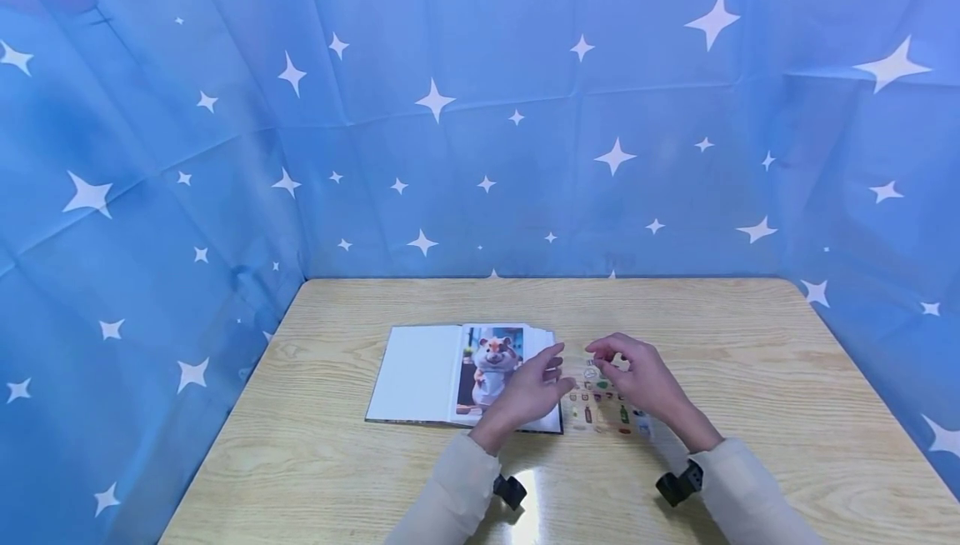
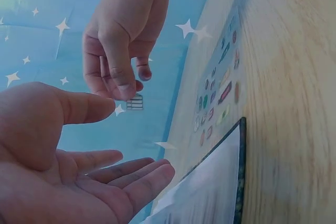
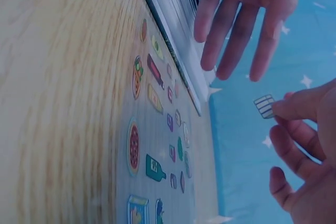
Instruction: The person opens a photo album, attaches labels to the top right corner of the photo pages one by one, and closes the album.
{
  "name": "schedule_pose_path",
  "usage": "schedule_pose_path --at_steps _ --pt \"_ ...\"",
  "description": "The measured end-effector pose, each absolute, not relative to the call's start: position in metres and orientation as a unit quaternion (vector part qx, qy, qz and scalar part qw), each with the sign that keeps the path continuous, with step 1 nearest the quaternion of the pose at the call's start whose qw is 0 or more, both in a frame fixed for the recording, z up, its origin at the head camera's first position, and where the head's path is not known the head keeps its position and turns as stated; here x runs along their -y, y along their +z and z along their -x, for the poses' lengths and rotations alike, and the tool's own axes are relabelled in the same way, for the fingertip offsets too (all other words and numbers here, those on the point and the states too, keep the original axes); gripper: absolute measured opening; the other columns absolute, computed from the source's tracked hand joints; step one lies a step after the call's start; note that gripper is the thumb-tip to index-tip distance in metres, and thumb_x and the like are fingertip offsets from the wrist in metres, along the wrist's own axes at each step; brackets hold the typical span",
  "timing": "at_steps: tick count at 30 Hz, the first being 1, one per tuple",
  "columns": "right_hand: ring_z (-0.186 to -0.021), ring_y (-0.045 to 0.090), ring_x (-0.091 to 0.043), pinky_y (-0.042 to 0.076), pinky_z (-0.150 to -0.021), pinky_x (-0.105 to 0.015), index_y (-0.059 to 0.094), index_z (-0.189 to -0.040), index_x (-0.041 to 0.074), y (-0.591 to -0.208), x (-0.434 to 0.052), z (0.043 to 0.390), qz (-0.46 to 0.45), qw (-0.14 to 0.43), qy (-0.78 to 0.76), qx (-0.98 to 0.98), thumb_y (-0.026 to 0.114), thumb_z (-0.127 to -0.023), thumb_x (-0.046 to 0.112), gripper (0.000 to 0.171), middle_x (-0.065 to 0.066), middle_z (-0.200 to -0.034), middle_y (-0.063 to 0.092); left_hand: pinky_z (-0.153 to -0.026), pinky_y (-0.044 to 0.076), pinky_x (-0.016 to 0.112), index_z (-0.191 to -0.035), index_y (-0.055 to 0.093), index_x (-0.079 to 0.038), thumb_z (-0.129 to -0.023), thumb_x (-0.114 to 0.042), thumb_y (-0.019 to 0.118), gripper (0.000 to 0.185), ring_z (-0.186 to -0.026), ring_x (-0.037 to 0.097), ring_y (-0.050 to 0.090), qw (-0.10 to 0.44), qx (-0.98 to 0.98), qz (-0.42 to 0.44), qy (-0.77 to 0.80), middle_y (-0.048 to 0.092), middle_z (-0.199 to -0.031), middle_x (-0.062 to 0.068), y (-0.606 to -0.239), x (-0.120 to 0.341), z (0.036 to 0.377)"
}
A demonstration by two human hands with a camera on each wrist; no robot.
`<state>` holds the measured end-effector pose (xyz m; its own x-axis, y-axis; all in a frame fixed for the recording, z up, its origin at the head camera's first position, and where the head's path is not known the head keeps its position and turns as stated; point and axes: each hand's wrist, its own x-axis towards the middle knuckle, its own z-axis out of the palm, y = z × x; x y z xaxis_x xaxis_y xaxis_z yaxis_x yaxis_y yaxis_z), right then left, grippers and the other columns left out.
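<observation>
Between thumb and forefinger my right hand (image 1: 633,370) pinches a small sticker (image 3: 264,106) with a striped, grid-like print, held up above the table. My left hand (image 1: 528,391) hovers over the right edge of an open album (image 1: 416,370), its fingers loosely spread and nothing in them. A picture of a hamster in an apron (image 1: 491,374) shows on the album's right page. Beneath my right hand lies a clear sticker sheet (image 1: 606,420) printed with bottles, pizza and other small food pictures; the hand covers part of it.
The wooden table (image 1: 315,478) carries the album and, directly to its right, the sticker sheet. A blue curtain (image 1: 525,195) with white stars hangs behind the table and along its sides. Black wrist cameras (image 1: 678,482) sit below both hands.
</observation>
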<state>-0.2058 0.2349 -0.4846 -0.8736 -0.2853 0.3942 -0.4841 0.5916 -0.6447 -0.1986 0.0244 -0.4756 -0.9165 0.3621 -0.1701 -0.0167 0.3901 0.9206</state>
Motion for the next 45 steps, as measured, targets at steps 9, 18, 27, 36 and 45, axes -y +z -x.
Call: schedule_pose_path --at_steps 9,18,27,36,45 --pt "-0.076 0.06 -0.009 0.05 -0.066 -0.026 0.072 -0.109 0.007 -0.485 -0.234 0.207 -0.213 0.112 0.399 0.885 0.067 -0.091 0.0 0.02 -0.002 -0.09 0.069 -0.103 0.048 0.042 -0.147 0.048 -0.019 -0.099 -0.03 0.058 0.05 -0.13 0.029 0.054 0.139 -0.829 -0.14 0.523 0.052 -0.147 0.009 -0.469 -0.004 0.198" --pt "-0.079 0.059 -0.008 0.051 -0.069 -0.027 0.072 -0.109 0.009 -0.484 -0.229 0.21 -0.206 0.096 0.408 0.884 0.068 -0.089 -0.002 0.024 -0.003 -0.092 0.07 -0.101 0.049 0.046 -0.144 0.052 -0.015 -0.1 -0.028 0.057 0.046 -0.125 0.033 0.057 0.101 -0.861 -0.165 0.471 0.055 -0.143 0.011 -0.466 0.014 0.196" --pt "-0.076 0.059 -0.007 0.051 -0.07 -0.026 0.071 -0.111 0.008 -0.485 -0.223 0.215 -0.211 0.086 0.408 0.884 0.068 -0.091 0.001 0.022 -0.003 -0.093 0.07 -0.097 0.049 0.042 -0.144 0.051 -0.01 -0.101 -0.022 0.055 0.045 -0.102 0.022 0.065 0.083 -0.871 -0.192 0.445 0.065 -0.122 0.012 -0.465 0.042 0.2" --pt "-0.079 0.059 -0.009 0.051 -0.07 -0.026 0.07 -0.113 0.005 -0.486 -0.217 0.217 -0.202 0.075 0.422 0.881 0.065 -0.092 -0.001 0.022 -0.003 -0.092 0.069 -0.086 0.051 0.035 -0.136 0.056 -0.003 -0.099 -0.014 0.053 0.039 -0.096 0.021 0.062 0.068 -0.876 -0.237 0.414 0.066 -0.116 0.014 -0.47 0.058 0.205" --pt "-0.078 0.06 -0.012 0.05 -0.067 -0.025 0.069 -0.113 0.004 -0.486 -0.207 0.222 -0.189 0.062 0.445 0.873 0.065 -0.092 -0.004 0.023 0.0 -0.091 0.069 -0.117 0.027 0.054 -0.144 0.049 -0.001 -0.098 -0.017 0.056 0.049 -0.144 0.041 0.033 0.057 -0.908 -0.268 0.317 0.042 -0.151 0.023 -0.478 0.064 0.204"
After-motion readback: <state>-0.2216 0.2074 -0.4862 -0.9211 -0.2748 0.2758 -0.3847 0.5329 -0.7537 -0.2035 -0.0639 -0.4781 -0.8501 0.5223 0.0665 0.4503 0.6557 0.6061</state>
